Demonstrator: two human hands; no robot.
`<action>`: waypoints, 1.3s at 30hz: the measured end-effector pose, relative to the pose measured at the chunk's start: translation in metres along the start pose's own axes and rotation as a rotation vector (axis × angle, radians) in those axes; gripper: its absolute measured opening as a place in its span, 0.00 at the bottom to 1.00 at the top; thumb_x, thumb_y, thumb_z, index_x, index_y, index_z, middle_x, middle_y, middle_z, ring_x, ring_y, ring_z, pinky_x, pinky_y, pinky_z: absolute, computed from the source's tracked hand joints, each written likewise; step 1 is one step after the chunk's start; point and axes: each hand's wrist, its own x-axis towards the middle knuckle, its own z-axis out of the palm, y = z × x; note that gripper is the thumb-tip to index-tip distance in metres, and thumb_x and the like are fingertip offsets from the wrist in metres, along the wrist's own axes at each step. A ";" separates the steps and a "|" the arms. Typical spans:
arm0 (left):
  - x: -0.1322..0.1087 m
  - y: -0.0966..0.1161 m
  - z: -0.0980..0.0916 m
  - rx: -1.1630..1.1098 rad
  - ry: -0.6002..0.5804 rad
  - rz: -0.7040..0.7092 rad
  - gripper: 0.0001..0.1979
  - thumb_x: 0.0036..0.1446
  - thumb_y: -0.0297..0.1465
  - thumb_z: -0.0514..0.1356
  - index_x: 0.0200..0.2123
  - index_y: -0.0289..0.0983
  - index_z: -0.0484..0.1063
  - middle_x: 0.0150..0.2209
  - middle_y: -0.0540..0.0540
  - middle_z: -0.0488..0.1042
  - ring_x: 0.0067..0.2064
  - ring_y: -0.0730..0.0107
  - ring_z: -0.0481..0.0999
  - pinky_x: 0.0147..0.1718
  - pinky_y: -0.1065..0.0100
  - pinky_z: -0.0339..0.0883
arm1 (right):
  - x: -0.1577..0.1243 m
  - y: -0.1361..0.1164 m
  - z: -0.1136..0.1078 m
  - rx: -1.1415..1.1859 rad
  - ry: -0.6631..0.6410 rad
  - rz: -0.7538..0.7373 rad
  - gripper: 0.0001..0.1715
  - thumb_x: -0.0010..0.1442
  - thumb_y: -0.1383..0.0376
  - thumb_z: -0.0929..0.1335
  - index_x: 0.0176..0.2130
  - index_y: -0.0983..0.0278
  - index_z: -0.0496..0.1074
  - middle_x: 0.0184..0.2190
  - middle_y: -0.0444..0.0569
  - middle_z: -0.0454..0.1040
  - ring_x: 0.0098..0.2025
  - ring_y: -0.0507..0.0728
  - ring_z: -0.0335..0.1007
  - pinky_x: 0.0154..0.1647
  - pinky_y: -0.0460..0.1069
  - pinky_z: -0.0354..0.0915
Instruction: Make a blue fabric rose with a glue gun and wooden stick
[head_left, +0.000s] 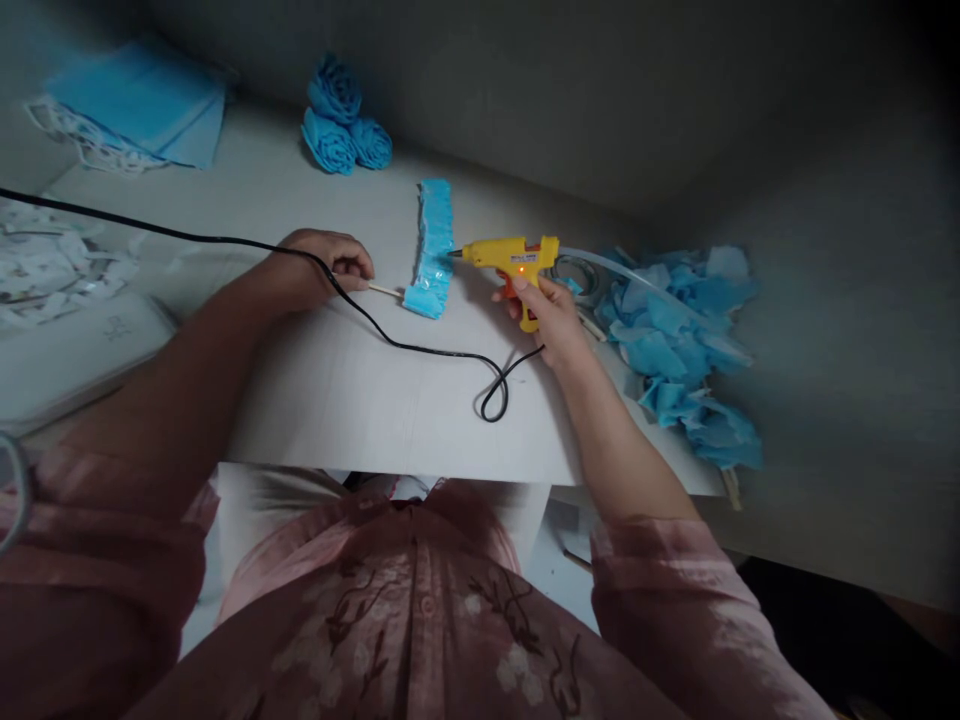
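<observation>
My right hand point(551, 310) is wrapped round the handle of a yellow hot glue gun point(506, 255), its small orange light lit. The gun's nozzle points left and meets, or nearly meets, the right edge of a pleated blue strip point(435, 245) on the white table. Shiny clear patches show on the strip. In my left hand point(330, 265) the fingers pinch a thin wooden stick point(386, 290), whose far end lies at the strip's lower left corner. A clear glue stick point(615, 265) trails from the back of the gun.
A black cord point(420, 348) crosses the table and loops near the front. Blue rolled flowers point(334, 145) stand at the back, beside a stack of blue sheets point(142, 100). Crumpled blue pieces point(667, 320) fill the right side. White scraps point(60, 260) and a white case point(90, 350) lie left.
</observation>
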 end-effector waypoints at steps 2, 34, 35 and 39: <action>-0.001 0.004 -0.001 0.031 0.013 -0.002 0.20 0.57 0.46 0.59 0.40 0.40 0.83 0.39 0.45 0.81 0.40 0.61 0.77 0.43 0.67 0.70 | 0.000 0.001 0.000 0.002 -0.006 0.004 0.31 0.55 0.37 0.74 0.41 0.60 0.79 0.38 0.49 0.83 0.28 0.51 0.65 0.30 0.49 0.64; -0.001 0.013 -0.007 0.108 -0.041 0.063 0.23 0.61 0.46 0.53 0.38 0.37 0.82 0.41 0.41 0.80 0.46 0.58 0.77 0.49 0.62 0.70 | 0.004 0.007 0.000 0.051 0.009 -0.026 0.32 0.55 0.36 0.74 0.41 0.60 0.80 0.36 0.47 0.83 0.26 0.50 0.65 0.28 0.48 0.63; -0.001 0.010 -0.007 0.085 -0.044 0.076 0.23 0.61 0.48 0.54 0.38 0.39 0.82 0.40 0.42 0.80 0.45 0.58 0.77 0.49 0.63 0.70 | 0.003 0.007 0.000 0.041 0.014 -0.019 0.32 0.55 0.36 0.74 0.41 0.59 0.80 0.36 0.47 0.83 0.27 0.50 0.66 0.28 0.48 0.64; -0.002 0.000 -0.010 0.020 -0.079 0.130 0.23 0.62 0.51 0.55 0.39 0.42 0.83 0.39 0.45 0.82 0.45 0.59 0.78 0.49 0.66 0.70 | 0.002 0.006 -0.001 0.005 0.012 -0.001 0.31 0.56 0.36 0.73 0.42 0.59 0.81 0.37 0.47 0.83 0.28 0.50 0.68 0.29 0.48 0.65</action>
